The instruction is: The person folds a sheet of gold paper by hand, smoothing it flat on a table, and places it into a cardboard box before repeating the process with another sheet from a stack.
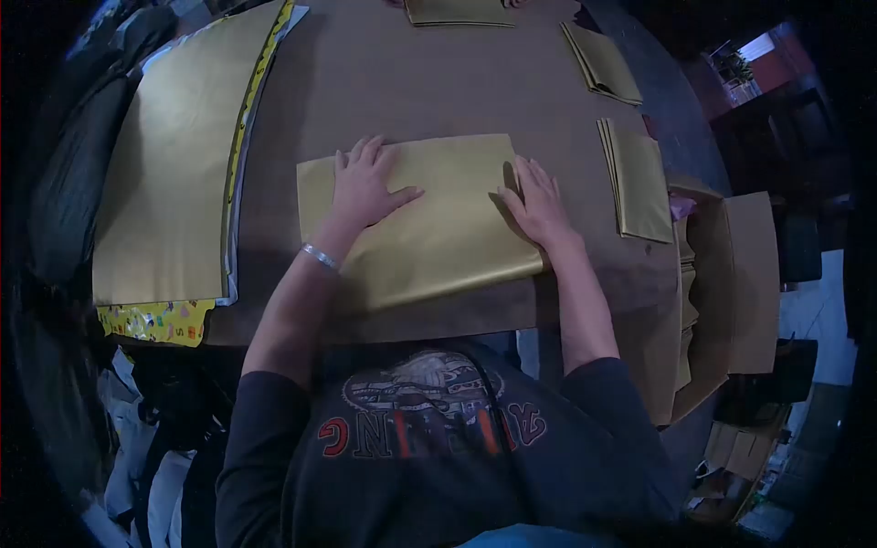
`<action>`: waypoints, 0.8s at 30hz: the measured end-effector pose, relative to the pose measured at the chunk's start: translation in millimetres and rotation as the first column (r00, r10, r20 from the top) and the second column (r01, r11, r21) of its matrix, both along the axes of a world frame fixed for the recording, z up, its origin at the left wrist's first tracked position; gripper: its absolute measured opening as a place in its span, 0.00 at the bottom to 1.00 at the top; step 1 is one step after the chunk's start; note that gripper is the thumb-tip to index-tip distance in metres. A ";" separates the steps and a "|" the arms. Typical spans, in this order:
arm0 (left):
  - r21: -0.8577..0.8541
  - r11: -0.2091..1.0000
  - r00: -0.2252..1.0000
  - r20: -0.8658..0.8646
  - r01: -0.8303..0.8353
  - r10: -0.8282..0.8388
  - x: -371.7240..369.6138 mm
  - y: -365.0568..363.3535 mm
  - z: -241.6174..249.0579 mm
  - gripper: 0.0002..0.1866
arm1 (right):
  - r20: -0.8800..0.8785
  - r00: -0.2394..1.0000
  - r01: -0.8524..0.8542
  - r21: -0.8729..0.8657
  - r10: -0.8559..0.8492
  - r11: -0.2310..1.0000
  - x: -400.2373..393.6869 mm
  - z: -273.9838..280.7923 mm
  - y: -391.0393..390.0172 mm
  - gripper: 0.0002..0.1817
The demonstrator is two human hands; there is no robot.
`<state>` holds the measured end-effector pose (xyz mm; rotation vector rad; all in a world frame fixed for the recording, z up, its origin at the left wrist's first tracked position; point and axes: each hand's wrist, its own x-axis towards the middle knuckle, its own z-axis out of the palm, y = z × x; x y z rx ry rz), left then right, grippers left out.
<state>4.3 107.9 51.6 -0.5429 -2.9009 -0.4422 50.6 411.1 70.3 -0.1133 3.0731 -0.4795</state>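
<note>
A folded sheet of gold paper lies on the brown table in front of me, its rounded fold along the near side. My left hand rests on its left part with the fingers spread and the thumb pointing right. At the sheet's right end is my right hand, fingers stretched forward and thumb apart, the palm along the edge. Neither hand is closed around anything.
Large flat gold sheets are stacked at the left over yellow printed wrapping. Folded gold bundles lie along the right edge, near an open cardboard box. Across the table, another person's fingers touch a folded gold piece.
</note>
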 end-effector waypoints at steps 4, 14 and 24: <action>0.069 0.997 0.997 -0.061 0.046 -0.042 -3.0 -2.2 -1.8 0.41 | 0.011 0.999 0.045 -0.083 -0.044 0.996 10.8 14.2 0.6 0.36; 0.098 0.995 1.000 -0.002 0.024 -0.024 -2.3 -1.9 -1.2 0.39 | -0.245 0.968 -0.105 -0.169 0.061 0.980 20.2 1.1 4.3 0.26; 0.108 0.994 0.997 -0.075 0.024 -0.016 -1.9 -1.2 -3.5 0.39 | 0.208 0.937 0.309 -0.119 -0.280 0.944 56.2 36.8 -1.0 0.21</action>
